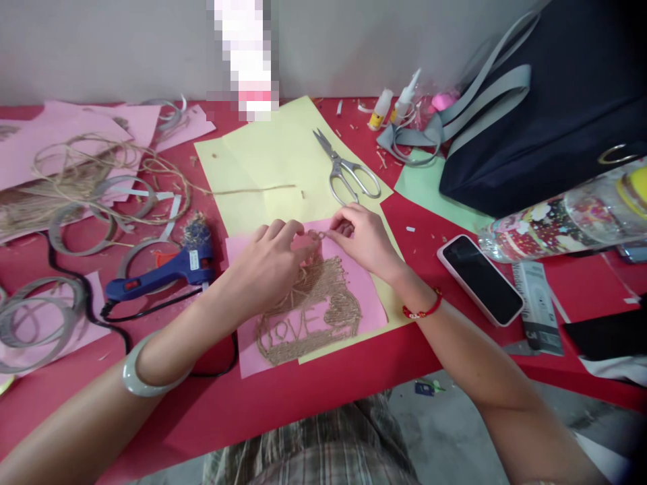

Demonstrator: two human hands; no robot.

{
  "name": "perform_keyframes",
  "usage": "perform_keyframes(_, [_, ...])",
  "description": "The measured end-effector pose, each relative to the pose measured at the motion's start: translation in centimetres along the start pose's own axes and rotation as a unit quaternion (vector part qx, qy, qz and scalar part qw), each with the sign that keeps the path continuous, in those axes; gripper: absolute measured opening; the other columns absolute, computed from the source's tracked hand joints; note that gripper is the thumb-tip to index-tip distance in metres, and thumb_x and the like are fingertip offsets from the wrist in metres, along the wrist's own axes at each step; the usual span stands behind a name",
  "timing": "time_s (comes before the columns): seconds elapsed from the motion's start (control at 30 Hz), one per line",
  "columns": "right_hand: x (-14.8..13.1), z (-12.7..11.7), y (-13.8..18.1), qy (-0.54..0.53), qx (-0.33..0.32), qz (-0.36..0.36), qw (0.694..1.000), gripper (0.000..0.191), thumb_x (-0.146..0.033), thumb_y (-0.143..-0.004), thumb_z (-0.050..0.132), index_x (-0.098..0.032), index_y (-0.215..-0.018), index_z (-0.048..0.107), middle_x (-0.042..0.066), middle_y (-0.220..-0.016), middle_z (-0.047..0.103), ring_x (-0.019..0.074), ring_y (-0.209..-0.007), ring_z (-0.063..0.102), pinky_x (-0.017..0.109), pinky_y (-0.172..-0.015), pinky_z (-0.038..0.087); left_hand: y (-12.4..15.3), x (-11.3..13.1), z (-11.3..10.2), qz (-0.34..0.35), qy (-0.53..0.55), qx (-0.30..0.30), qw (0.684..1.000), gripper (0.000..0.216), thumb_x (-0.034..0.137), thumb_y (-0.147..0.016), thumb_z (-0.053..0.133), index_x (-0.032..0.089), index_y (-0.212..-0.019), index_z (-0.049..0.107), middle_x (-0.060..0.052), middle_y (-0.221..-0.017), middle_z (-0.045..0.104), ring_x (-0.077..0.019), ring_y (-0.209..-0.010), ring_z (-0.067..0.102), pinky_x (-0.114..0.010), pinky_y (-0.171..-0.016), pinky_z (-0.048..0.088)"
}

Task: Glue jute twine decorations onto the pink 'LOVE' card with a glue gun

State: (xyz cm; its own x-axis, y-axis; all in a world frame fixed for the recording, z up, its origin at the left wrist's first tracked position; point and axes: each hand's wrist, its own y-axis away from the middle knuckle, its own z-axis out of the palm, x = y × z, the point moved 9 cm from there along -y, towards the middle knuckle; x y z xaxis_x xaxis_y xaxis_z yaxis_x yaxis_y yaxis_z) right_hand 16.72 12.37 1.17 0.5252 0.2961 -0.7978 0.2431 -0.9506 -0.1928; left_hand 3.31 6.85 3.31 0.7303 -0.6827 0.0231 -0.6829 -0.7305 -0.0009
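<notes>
A pink sheet (pixel 371 286) lies before me, bearing a twine design (pixel 303 347) with the word LOVE and a heart. At the upper edge of this design, a small curled bit of twine (pixel 321 235) sits between my hands. My right hand (pixel 364 237) pinches it with thumb and fingertips. From the other side, my left hand (pixel 270 269) has its fingers bent and its fingertips at the same twine; its exact grip is partly hidden. Silver scissors (pixel 340 162) rest with blades apart on the yellow paper (pixel 263 158), above my right hand.
To the left are a blue glue gun (pixel 166 273), a loose twine coil (pixel 151 162) and several grey rings (pixel 83 229). On the right lie a phone (pixel 482 279), a bottle (pixel 561 219) and a dark bag (pixel 530 114). Small glue bottles (pixel 381 110) stand at the back.
</notes>
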Motion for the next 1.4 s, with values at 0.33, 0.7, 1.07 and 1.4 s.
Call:
perform_keyframes(0.33, [0.0, 0.0, 0.0, 0.002, -0.016, 0.003, 1.000, 0.017, -0.014, -0.087, 0.076, -0.019, -0.079, 0.062, 0.003, -0.089, 0.066, 0.0140, -0.072, 0.062, 0.030, -0.069, 0.053, 0.1, 0.0, 0.0, 0.006, -0.001, 0.007, 1.000, 0.042, 0.011, -0.098, 0.051, 0.020, -0.136, 0.067, -0.018, -0.125, 0.061, -0.0325, -0.108, 0.057, -0.045, -0.091, 0.051])
perform_keyframes(0.7, [0.1, 0.5, 0.2, -0.004, -0.028, -0.002, 1.000, 0.040, -0.055, -0.089, 0.078, -0.020, -0.078, 0.061, 0.003, -0.088, 0.062, 0.0138, -0.070, 0.060, 0.032, -0.067, 0.052, 0.1, 0.0, -0.3, 0.005, 0.007, 0.007, 1.000, 0.039, 0.013, -0.100, 0.051, 0.020, -0.135, 0.067, -0.018, -0.126, 0.061, -0.0318, -0.108, 0.057, -0.044, -0.092, 0.049])
perform_keyframes(1.07, [-0.1, 0.4, 0.4, -0.012, -0.044, 0.000, 0.999, 0.028, -0.038, -0.092, 0.077, -0.019, -0.079, 0.062, 0.002, -0.088, 0.061, 0.0128, -0.071, 0.059, 0.029, -0.068, 0.050, 0.3, -1.5, -1.5, 0.004, 0.077, 0.019, 0.997, 0.049, 0.011, -0.097, 0.042, 0.019, -0.137, 0.067, -0.015, -0.130, 0.068, -0.0317, -0.111, 0.065, -0.049, -0.096, 0.053])
perform_keyframes(1.4, [0.4, 0.0, 0.0, 0.017, -0.016, 0.012, 1.000, 0.018, -0.023, -0.091, 0.067, -0.021, -0.075, 0.060, 0.003, -0.086, 0.066, 0.0157, -0.075, 0.059, 0.031, -0.071, 0.047, 1.7, -7.2, -6.9, -0.166, 0.263, 0.118, 0.943, 0.030, 0.022, -0.097, 0.056, 0.020, -0.121, 0.073, -0.003, -0.120, 0.078, -0.0143, -0.087, 0.069, -0.027, -0.078, 0.051])
